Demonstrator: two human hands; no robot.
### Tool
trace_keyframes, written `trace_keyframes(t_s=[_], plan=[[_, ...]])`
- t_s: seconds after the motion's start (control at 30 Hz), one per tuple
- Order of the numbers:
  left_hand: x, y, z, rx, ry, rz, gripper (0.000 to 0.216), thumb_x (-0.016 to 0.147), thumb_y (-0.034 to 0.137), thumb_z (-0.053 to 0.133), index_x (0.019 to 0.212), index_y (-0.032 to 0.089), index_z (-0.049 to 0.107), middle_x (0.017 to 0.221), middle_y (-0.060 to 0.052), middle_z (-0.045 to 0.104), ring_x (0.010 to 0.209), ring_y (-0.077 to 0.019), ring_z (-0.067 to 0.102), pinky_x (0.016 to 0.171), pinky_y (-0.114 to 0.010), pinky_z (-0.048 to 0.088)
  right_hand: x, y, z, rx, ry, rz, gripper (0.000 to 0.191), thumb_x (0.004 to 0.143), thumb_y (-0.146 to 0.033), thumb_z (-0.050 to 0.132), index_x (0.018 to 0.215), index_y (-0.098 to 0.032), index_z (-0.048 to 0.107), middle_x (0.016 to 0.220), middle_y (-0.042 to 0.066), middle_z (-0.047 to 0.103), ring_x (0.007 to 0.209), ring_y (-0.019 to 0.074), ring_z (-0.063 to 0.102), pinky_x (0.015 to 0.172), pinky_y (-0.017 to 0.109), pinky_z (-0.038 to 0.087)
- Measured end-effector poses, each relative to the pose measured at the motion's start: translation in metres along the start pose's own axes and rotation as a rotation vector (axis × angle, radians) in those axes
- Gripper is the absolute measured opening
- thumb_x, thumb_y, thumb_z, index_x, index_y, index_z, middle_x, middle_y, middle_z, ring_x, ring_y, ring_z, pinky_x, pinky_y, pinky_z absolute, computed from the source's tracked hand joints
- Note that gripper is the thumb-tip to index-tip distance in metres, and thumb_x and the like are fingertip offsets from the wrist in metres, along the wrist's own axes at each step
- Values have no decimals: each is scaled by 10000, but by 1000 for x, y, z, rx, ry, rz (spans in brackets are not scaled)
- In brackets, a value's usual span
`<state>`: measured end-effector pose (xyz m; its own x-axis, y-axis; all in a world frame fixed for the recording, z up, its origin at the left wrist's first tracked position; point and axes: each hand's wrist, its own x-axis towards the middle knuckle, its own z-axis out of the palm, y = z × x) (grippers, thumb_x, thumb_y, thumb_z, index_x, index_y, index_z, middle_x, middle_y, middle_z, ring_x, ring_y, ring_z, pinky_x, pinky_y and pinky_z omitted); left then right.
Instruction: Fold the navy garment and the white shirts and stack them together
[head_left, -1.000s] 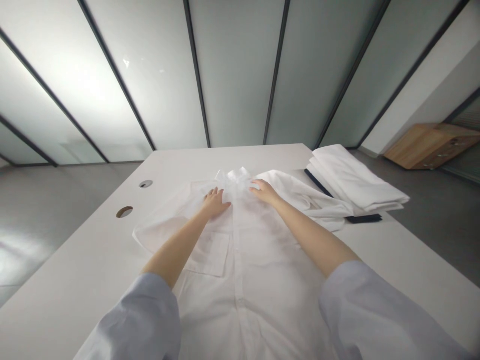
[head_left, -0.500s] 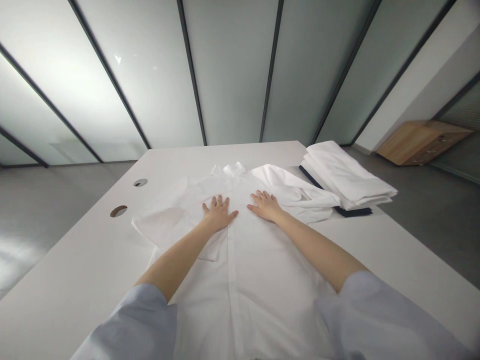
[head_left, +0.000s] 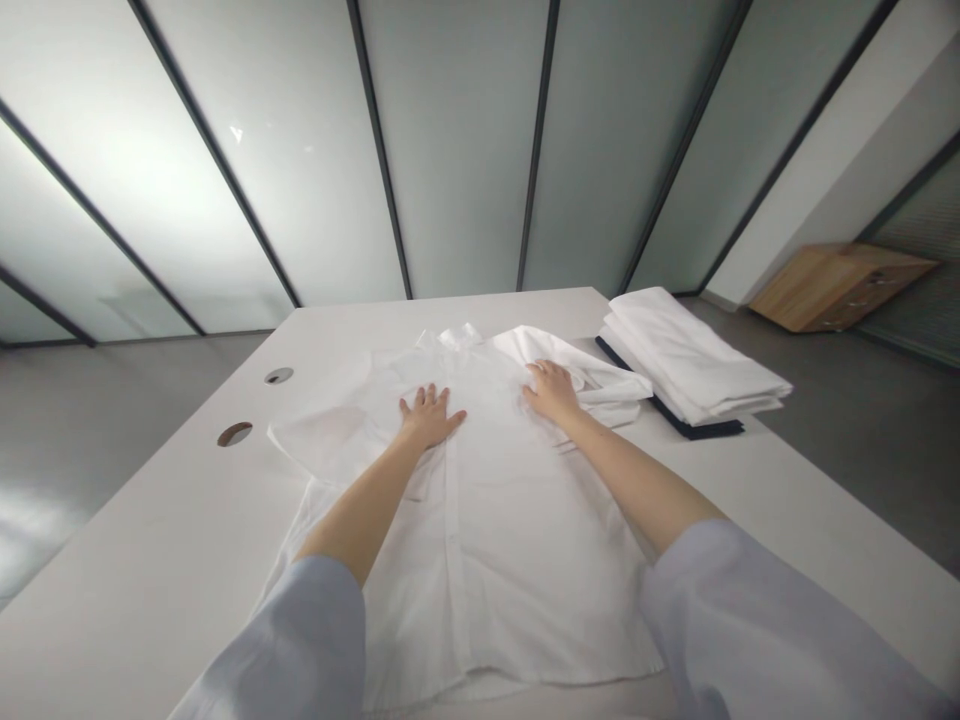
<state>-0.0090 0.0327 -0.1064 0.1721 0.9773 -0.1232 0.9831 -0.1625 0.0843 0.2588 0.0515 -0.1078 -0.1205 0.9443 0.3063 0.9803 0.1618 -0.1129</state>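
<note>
A white button-up shirt lies front-up and spread out on the white table, its collar at the far end. My left hand rests flat on the shirt's chest with fingers spread, just left of the button placket. My right hand lies on the shirt's right shoulder, fingers stretched onto the bunched right sleeve. The left sleeve lies folded out to the left.
A stack of folded white garments sits on a dark item at the table's far right. Two round cable holes pierce the table at the left. Frosted glass panels stand behind; a wooden cabinet is at the far right.
Both hands slid from the collar down onto the chest, fingers spreading flat. My right hand then moved right onto the shoulder and sleeve. The shirt's hem has come into view.
</note>
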Motion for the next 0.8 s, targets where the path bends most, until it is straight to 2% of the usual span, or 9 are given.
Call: trace_keyframes(t_s=[0.1,0.17,0.27,0.37,0.5,0.6,0.7,0.8], plan=[[1,-1,1,-14,7,12,800,887,690,249,1540,228,232,1618,-141,135,1480,-365,99,1114,-670,126,-2,33,-13,-64,149,167,544,851,-264,516,1368,-104,463,1444,213,430,1313,360,367,1078,481,252],[2,-1,2,-17,13,15,798,886,691,255,1539,234,234,1617,-141,141,1478,-369,103,1112,-670,126,-3,53,-22,-114,169,257,605,828,-264,544,1391,-79,422,1452,244,402,1307,381,363,1060,501,258],[5,-1,3,-21,13,10,806,879,699,261,1540,237,232,1618,-139,139,1476,-378,105,1111,-670,128,-4,74,-34,-186,81,339,628,823,-285,563,1389,-57,414,1376,276,468,1258,384,428,1018,505,305],[7,1,4,-25,-1,7,819,873,709,258,1543,240,222,1621,-133,123,1479,-376,91,1111,-673,118,-2,87,-41,-210,-116,406,537,837,-301,562,1320,-72,506,1230,253,590,1153,355,544,955,479,386],[9,2,6,-33,2,4,834,869,716,252,1546,232,213,1621,-135,114,1479,-371,96,1117,-671,99,5,103,-43,-156,-335,486,483,805,-377,637,1203,-103,632,1175,239,640,1094,331,614,872,419,469],[11,0,7,-38,0,4,837,864,725,256,1545,242,215,1622,-128,111,1481,-365,92,1120,-666,99,10,116,-42,-139,-367,543,430,806,-339,654,1157,-91,669,1150,260,653,1082,334,635,840,410,491],[14,-4,6,-40,-4,7,837,859,730,269,1543,251,220,1623,-123,115,1481,-362,91,1120,-663,106,13,127,-46,-153,-342,597,377,821,-277,630,1141,-84,681,1142,274,659,1069,340,646,832,419,499],[16,-11,2,-35,-4,-4,836,855,731,276,1541,254,228,1622,-115,127,1481,-359,96,1125,-653,117,13,133,-54,-154,-286,596,399,834,-338,617,1133,-83,686,1147,266,659,1093,346,633,846,413,495]])
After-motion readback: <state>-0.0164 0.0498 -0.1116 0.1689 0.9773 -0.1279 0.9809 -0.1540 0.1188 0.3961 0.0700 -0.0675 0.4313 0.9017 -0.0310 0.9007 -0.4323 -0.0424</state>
